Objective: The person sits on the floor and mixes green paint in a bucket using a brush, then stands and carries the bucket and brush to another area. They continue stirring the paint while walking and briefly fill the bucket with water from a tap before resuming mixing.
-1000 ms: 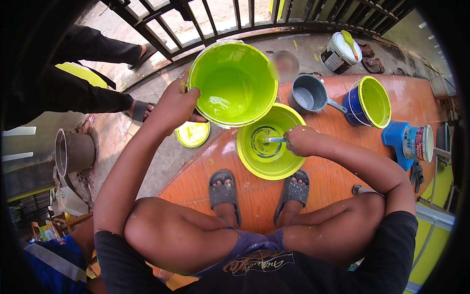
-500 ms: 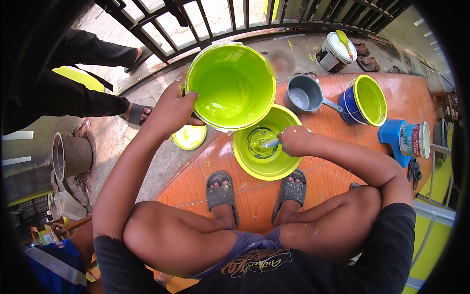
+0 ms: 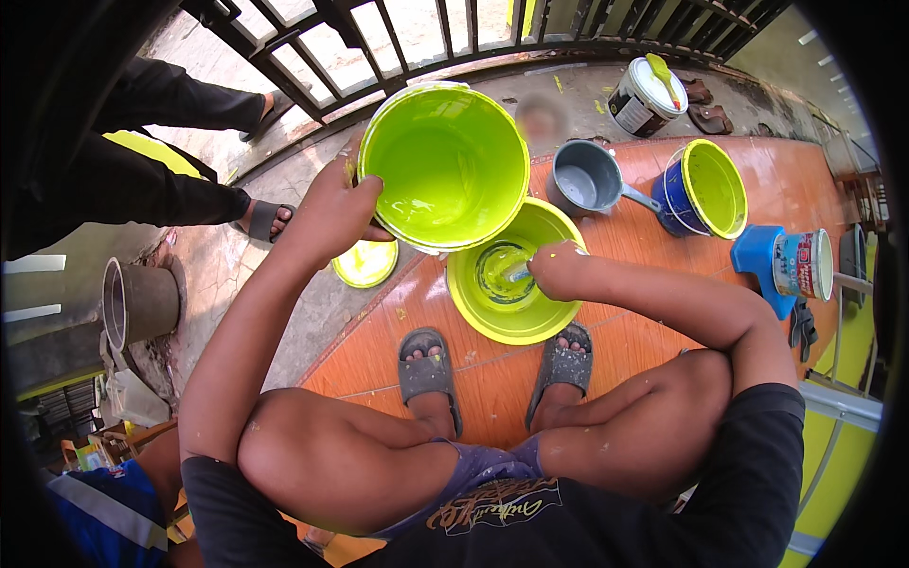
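Note:
My left hand [image 3: 346, 213] grips the rim of a bucket [image 3: 443, 166] coated inside with lime-green paint, holding it tilted toward me above the floor. My right hand [image 3: 559, 272] is closed on the pale handle of a tool [image 3: 518, 271] whose lower end is down in a lime-green basin [image 3: 473, 308]; that end is hard to make out amid the paint. The basin stands on orange tiles just beyond my sandalled feet, partly behind the raised bucket. A paint-covered lid [image 3: 365, 263] lies below my left hand.
A grey dipper [image 3: 584, 177], blue paint bucket [image 3: 698, 189], white tub with brush [image 3: 647, 99] and blue container [image 3: 760, 270] stand rightward. Left are a grey pail [image 3: 139, 303] and a person's dark-trousered legs [image 3: 185, 194]. A black metal gate [image 3: 398, 38] runs behind; another person's blue clothing [image 3: 99, 506] shows lower left.
My right hand and the tool have shifted a little left within the basin. The held bucket has moved slightly left in view, along with most of the surroundings.

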A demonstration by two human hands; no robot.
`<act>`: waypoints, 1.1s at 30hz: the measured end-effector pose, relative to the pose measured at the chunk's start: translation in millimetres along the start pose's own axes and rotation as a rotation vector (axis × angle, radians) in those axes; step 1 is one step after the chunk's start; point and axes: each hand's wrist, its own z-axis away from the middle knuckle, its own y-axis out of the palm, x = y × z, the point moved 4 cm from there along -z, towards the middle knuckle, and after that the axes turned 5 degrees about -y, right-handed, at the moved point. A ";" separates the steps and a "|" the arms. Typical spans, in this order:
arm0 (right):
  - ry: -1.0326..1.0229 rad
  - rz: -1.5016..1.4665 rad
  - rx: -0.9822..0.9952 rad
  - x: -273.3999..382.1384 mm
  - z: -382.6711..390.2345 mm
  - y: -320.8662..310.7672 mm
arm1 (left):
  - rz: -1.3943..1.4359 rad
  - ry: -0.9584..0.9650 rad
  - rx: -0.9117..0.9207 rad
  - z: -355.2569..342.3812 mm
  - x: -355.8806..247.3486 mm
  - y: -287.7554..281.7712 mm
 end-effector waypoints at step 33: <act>0.113 -0.077 0.038 -14.2 -17.0 -27.1 | -0.012 0.023 -0.015 4.1 7.5 -8.9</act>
